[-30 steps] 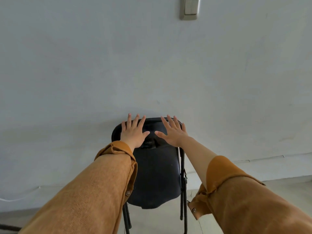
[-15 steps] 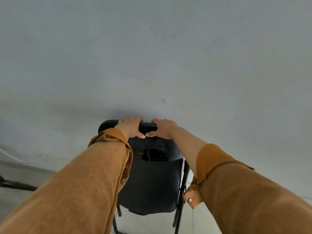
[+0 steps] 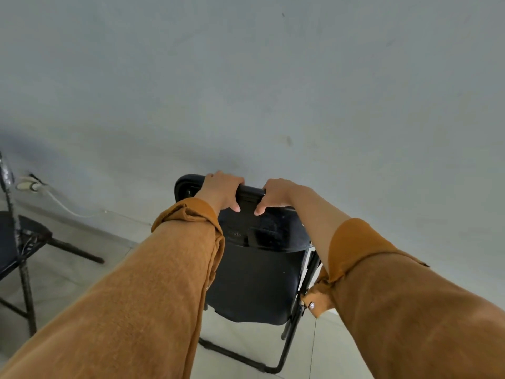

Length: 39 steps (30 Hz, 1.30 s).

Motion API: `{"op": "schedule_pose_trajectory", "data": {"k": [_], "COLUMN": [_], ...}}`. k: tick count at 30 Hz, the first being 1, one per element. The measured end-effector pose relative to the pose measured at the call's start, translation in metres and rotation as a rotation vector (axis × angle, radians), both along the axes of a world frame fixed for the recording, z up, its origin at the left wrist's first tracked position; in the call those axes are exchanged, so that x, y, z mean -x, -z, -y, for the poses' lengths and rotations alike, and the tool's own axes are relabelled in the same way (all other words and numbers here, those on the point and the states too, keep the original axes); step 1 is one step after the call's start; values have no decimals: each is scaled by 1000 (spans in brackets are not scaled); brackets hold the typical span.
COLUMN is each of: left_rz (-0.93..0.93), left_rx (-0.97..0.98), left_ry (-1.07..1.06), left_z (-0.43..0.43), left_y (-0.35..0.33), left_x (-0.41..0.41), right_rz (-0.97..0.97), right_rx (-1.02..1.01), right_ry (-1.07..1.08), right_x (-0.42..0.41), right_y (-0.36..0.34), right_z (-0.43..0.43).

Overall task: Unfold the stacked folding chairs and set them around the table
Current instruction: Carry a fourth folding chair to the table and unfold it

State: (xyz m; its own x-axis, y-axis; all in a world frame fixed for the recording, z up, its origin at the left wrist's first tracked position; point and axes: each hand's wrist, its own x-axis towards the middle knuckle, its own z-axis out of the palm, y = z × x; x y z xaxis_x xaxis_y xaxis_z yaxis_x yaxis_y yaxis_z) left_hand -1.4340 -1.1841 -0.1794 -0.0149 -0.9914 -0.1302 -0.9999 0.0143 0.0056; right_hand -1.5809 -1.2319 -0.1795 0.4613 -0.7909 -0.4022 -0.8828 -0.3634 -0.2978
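Observation:
A black folding chair (image 3: 257,280) stands folded against the pale wall, its seat pad flat against the frame and its tubular legs on the floor. My left hand (image 3: 221,191) grips the top edge of the backrest, fingers curled over it. Just to the right, my right hand (image 3: 276,195) grips the same top edge. Both thumbs point down on the near side. Mustard-orange sleeves cover both forearms and hide the chair's left side.
An unfolded black chair (image 3: 13,242) stands at the left edge on the pale tiled floor (image 3: 71,285). A white cable and plug (image 3: 30,184) run along the base of the wall (image 3: 246,91). No table is in view.
My hands went from flat and spread on the backrest to gripping its top edge. The view has turned left, bringing the second chair and the cable into sight.

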Motion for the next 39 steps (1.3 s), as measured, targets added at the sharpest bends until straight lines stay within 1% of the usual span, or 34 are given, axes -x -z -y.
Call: {"op": "schedule_pose_trajectory", "data": {"k": [6,10,14,19,22,25,29,32,35,39], "left_rz": [48,134,124,155,99,22,-36,-122,-186,-232], "left_rx": [4,-67,-158,-198,-261,-281,-292,-308,-316,-250], "left_ry": [0,75,124,45,-74,-227,-525,-740,-969,-1270], "left_z": [-68,-118,-163,-225,-267,-310,-385,-456,-535,-625], "left_y": [-8,-20,-25,-29,-29,-36,-48,-56,-62,-52], "left_x": [-2,-7,-12,-31,-50,-67,-92,-99,-89,-55], "right_rz": [40,45,78,86,52,41,48,74,92,129], "right_rx": [-40,-21,16,90,143,163,156,140,142,115], "right_ry": [-69,-173,-254,-441,-608,-788,-1077,-1305,-1532,-1813], "right_x": [-1,-1,-5,-30,-60,-93,-152,-192,-222,-235], "right_y": [-11,-15,-12,-17,-23,-33,-48,-54,-53,-43], "right_z": [-66,-119,-162,-203,-225,-245,-290,-346,-418,-512]}}
